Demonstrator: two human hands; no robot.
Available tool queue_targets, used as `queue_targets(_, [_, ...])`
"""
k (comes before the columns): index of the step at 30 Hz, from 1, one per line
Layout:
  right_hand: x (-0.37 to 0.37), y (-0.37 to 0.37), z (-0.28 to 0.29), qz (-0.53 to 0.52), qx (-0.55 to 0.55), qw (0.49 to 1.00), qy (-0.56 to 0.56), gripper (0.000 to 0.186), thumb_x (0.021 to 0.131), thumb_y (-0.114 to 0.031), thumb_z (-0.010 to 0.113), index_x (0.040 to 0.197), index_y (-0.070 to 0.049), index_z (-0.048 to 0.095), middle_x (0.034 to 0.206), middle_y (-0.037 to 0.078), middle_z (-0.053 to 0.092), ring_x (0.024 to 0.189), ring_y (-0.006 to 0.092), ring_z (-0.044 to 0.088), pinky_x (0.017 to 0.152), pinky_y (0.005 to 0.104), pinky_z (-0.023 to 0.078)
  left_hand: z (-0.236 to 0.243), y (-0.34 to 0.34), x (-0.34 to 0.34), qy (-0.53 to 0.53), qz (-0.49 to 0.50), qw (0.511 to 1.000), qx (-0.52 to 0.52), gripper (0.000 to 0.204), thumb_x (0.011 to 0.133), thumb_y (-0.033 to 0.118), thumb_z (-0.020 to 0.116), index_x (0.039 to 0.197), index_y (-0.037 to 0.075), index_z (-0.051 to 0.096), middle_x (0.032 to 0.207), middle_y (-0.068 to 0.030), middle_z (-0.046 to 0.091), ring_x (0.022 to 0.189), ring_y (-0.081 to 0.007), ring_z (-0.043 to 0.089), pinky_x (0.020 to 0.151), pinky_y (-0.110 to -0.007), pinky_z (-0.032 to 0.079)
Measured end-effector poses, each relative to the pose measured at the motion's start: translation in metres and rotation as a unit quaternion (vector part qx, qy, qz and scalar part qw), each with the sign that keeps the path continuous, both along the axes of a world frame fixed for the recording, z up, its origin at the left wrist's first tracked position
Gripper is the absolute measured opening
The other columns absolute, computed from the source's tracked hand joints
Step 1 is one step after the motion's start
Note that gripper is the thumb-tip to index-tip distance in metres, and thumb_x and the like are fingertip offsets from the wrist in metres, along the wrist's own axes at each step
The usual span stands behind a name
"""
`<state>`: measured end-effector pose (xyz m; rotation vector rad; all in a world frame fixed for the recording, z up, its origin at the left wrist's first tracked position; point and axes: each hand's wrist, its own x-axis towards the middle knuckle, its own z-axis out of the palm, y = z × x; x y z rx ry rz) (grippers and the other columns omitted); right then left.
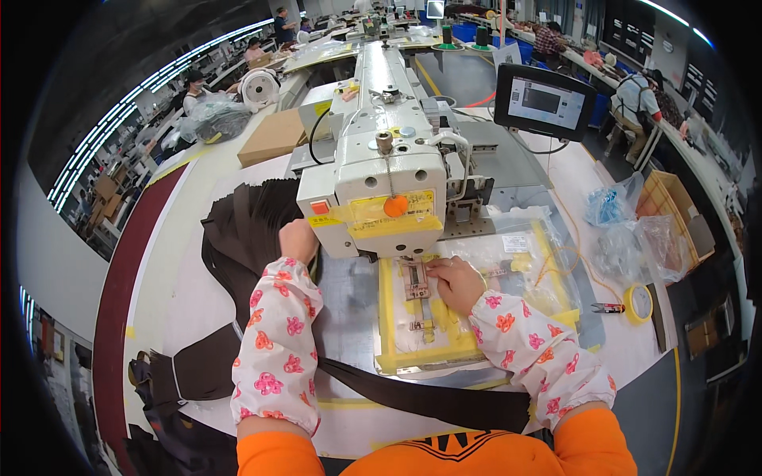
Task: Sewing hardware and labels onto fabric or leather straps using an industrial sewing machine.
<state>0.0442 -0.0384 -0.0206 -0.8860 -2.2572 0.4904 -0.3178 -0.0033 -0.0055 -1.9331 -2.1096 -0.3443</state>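
Note:
In front of me stands a white sewing machine head (373, 194) with yellow tape across its face. Beneath its needle area lies a clear template plate (516, 274) edged with yellow tape, with a small slotted frame (414, 279) set in it. My right hand (458, 285) rests on the plate, fingers extended to the frame's right edge, holding nothing I can see. My left hand (298, 241) is beside the machine's left side, at the edge of a fanned stack of dark brown fabric pieces (250, 230); its fingers are hidden.
A dark fabric strip (429, 397) lies along the table's near edge. Another bundle of dark pieces (206, 365) is at the left. To the right are a yellow tape roll (638, 303), snips (608, 308), plastic bags (635, 242) and a control screen (544, 101). A cardboard box (274, 136) sits behind.

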Motion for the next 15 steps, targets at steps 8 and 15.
queue_targets(8, [-0.006, -0.002, 0.009, -0.005, 0.013, 1.000, 0.025, 0.016, 0.074, -0.001, 0.053, 0.086, -0.002, 0.063, 0.101, 0.011, 0.063, 0.087, 0.0316, 0.056, 0.079, 0.0396, 0.046, 0.007, -0.010, -0.045, 0.160, 0.103, 0.970, 0.152, 0.017, 0.076, 0.015, 0.062, 0.090, 0.009, 0.054, 0.088, -0.0087, 0.059, 0.071, -0.0269, 0.063, 0.058, -0.042, 0.048])
queue_targets(15, [0.005, 0.007, -0.002, 0.004, -0.017, 1.000, 0.020, 0.017, 0.076, -0.001, 0.052, 0.090, 0.003, 0.062, 0.103, 0.018, 0.061, 0.089, 0.0343, 0.058, 0.080, 0.0373, 0.047, 0.063, -0.099, 0.114, -0.241, -0.347, 0.874, -0.242, 0.024, 0.085, 0.024, 0.058, 0.090, 0.002, 0.065, 0.079, -0.0157, 0.063, 0.073, -0.0324, 0.060, 0.065, -0.037, 0.047])
